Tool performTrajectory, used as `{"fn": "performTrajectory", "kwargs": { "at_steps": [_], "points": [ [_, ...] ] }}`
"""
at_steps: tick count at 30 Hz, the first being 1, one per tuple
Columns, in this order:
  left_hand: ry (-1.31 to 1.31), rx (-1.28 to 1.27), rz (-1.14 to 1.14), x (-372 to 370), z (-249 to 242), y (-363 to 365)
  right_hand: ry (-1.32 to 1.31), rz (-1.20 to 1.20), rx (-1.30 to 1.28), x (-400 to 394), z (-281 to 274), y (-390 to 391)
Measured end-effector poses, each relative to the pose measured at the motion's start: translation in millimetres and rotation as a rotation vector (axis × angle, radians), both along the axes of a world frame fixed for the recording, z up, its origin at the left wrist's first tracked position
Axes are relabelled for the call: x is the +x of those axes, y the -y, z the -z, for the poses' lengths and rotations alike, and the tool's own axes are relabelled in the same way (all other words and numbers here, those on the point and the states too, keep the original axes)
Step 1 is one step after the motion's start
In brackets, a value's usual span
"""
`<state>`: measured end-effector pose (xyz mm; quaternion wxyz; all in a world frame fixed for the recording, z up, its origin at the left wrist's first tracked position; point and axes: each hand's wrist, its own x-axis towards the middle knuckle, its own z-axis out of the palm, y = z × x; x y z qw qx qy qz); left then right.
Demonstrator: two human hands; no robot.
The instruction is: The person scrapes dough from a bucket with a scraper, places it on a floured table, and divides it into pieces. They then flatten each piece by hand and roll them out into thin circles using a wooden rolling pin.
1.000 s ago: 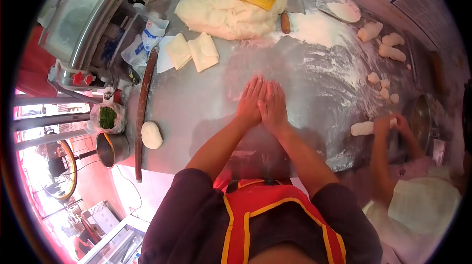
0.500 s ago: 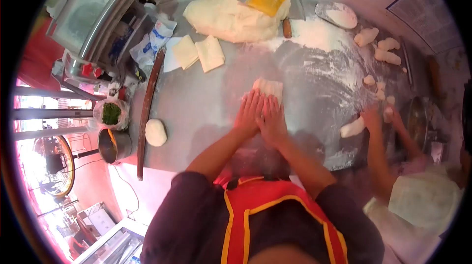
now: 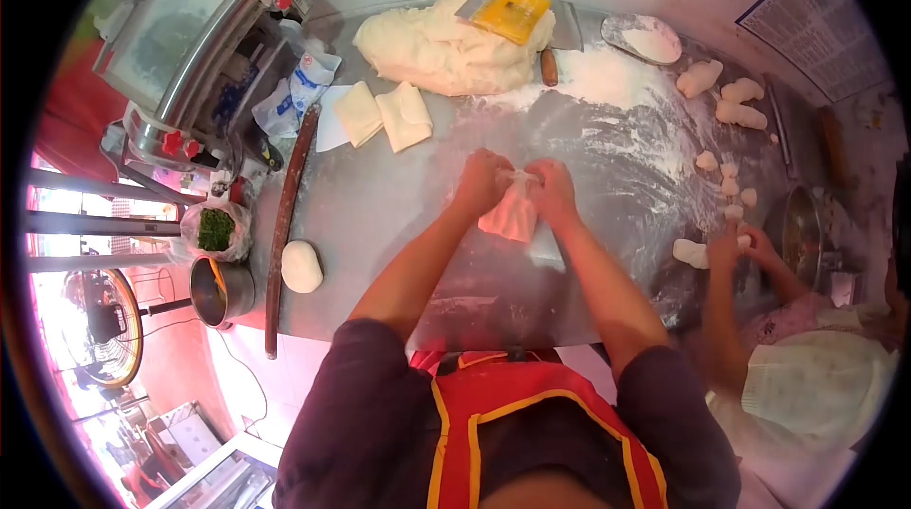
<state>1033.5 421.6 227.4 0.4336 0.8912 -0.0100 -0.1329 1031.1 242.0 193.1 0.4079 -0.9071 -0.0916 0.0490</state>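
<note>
In the middle of the metal table (image 3: pixel 408 253), a thin piece of dough (image 3: pixel 512 217) hangs or lies between my hands, its far edge gathered. My left hand (image 3: pixel 482 184) pinches that edge at its left corner, fingers closed. At the right corner my right hand (image 3: pixel 554 188) grips it the same way. Two folded dough sheets (image 3: pixel 405 117) lie beyond my left hand, on a white sheet (image 3: pixel 329 120). Past them sits a large mass of dough (image 3: pixel 436 44) with a yellow-handled scraper (image 3: pixel 514 8) on top.
A round dough ball (image 3: pixel 302 267) rests by a long rolling pin (image 3: pixel 289 224) at left. Flour (image 3: pixel 607 77) covers the far right. A co-worker's hands (image 3: pixel 735 245) handle a dough roll (image 3: pixel 691 253) near several small pieces. A dough machine (image 3: pixel 190 44) stands at far left.
My hands were laid flat together on the dough; now they are apart, gripping its far edge, and the dough has come toward me. The co-worker's hands shifted slightly.
</note>
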Motion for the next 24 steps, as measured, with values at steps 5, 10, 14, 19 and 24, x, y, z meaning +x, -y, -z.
{"fn": "performTrajectory", "kwargs": {
  "at_steps": [5, 10, 14, 19, 24],
  "points": [
    [0.627, 0.387, 0.272, -75, 37, -5, 0.361, -0.183, -0.045, -75, -5, -9],
    [0.514, 0.487, 0.287, -82, 48, 2, 0.501, -0.209, -0.169, -76, -3, -18],
    [0.484, 0.441, 0.283, -76, 40, 0, 0.17, -0.243, -0.31, -53, -10, -11],
    [0.154, 0.143, -0.059, -106, 38, -18, 0.202, -0.078, -0.073, 10, 3, -13],
    [-0.136, -0.307, -0.408, -168, 47, -23, -0.04, -0.804, -0.247, 13, -5, -84]
  ]
}}
